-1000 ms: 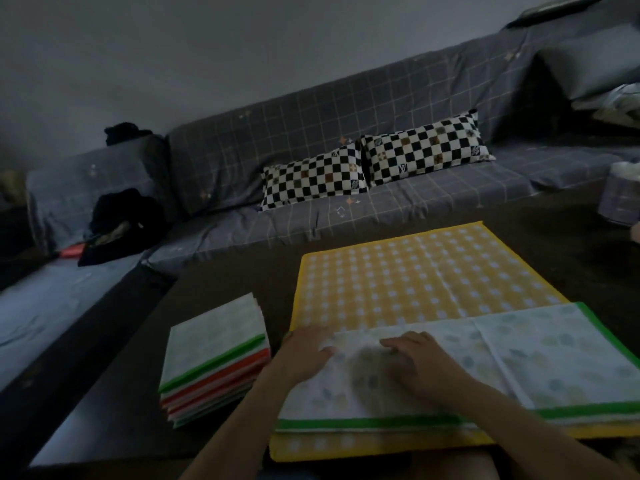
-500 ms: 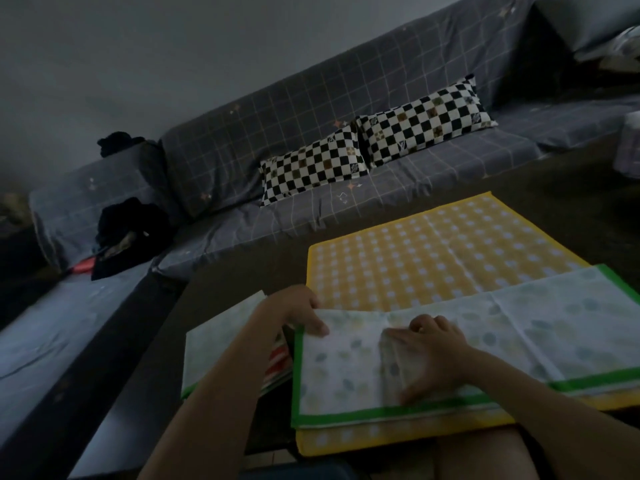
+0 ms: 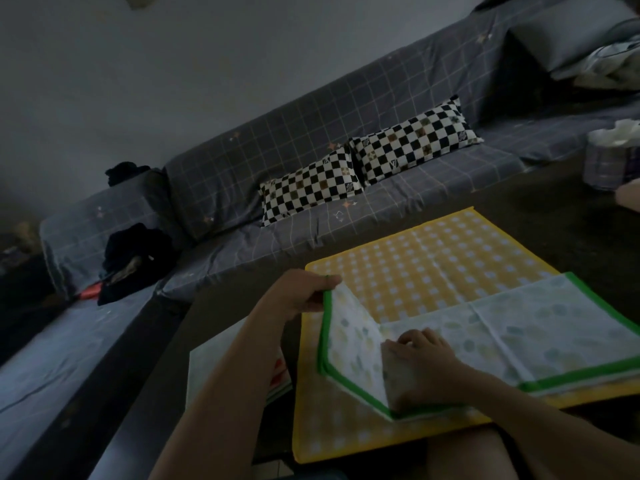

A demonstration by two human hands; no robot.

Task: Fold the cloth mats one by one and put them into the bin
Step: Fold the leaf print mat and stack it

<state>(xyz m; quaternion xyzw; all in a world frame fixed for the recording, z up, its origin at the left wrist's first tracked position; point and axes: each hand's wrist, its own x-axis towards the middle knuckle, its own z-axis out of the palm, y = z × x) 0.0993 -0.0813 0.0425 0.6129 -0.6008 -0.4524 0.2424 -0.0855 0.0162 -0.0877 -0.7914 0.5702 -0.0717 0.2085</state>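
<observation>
A white mat with pale dots and a green border (image 3: 540, 334) lies folded in half along the near part of a yellow checked mat (image 3: 433, 268) on the dark table. My left hand (image 3: 301, 294) pinches the green-bordered mat's far left corner and holds that end lifted off the yellow mat. My right hand (image 3: 420, 367) presses flat on the mat at the crease, fingers spread. A stack of folded mats (image 3: 214, 368) sits left of the yellow mat, partly hidden by my left forearm. No bin is in view.
A grey checked sofa (image 3: 311, 140) runs behind the table with two black-and-white checkered pillows (image 3: 363, 161). Dark clothes (image 3: 135, 261) lie on its left end. A tissue box (image 3: 613, 157) stands at the table's far right.
My left hand has taken hold of the green-bordered mat's left corner and raised that end. My right hand stayed pressed on the mat. The view swung left.
</observation>
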